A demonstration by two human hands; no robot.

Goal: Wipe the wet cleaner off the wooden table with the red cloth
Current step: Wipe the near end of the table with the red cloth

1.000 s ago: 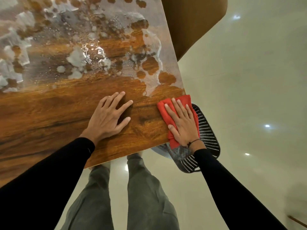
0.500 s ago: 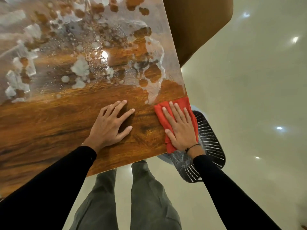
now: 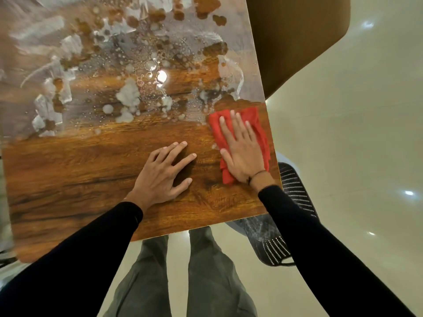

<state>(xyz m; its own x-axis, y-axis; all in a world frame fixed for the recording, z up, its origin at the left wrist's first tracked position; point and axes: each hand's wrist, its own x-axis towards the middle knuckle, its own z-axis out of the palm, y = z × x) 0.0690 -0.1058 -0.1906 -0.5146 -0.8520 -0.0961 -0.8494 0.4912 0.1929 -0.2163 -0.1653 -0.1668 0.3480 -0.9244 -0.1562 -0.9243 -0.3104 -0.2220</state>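
Wooden surface (image 3: 68,179) lies below me, foamy wet cleaner (image 3: 128,97) across its far half. My right hand (image 3: 242,154) presses the red cloth (image 3: 256,124) flat near the right edge, fingers straight; my left hand (image 3: 160,177) rests beside it, fingers spread.

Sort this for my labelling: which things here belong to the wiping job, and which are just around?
Job: red cloth; wet cleaner; wooden table; right hand pressing cloth; left hand resting on table.
Around: black perforated chair; brown chair.
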